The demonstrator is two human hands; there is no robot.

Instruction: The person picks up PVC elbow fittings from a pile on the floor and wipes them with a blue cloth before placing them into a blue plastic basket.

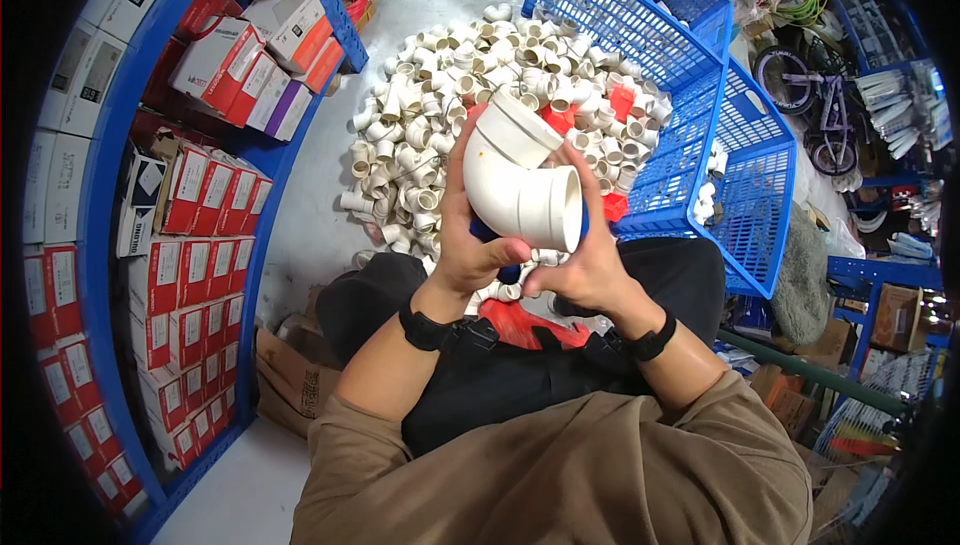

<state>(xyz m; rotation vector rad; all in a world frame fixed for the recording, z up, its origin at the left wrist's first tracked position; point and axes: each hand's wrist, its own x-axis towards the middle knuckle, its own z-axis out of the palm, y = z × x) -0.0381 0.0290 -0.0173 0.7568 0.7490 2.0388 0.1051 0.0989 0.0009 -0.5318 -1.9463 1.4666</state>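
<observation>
A large white plastic pipe elbow point(499, 188) is held up between both hands, over my lap. My left hand point(469, 233) cups its left side, with the thumb at its lower edge. My right hand point(581, 260) wraps round its right side, near the open socket that faces right. Something blue shows behind the elbow, mostly hidden by it and the hands. Beyond lies a broad heap of small white plastic pipe fittings point(420, 136) on the floor, with red pieces point(622, 102) among them. A red plastic bag point(514, 323) lies between my legs.
Blue plastic crates point(716, 117) stand to the right of the heap, with some white fittings inside. At the left, a blue metal shelf point(281, 147) holds red and white boxes point(191, 267). A brown cardboard box point(289, 380) stands beside it. A bicycle point(825, 109) is at the far right.
</observation>
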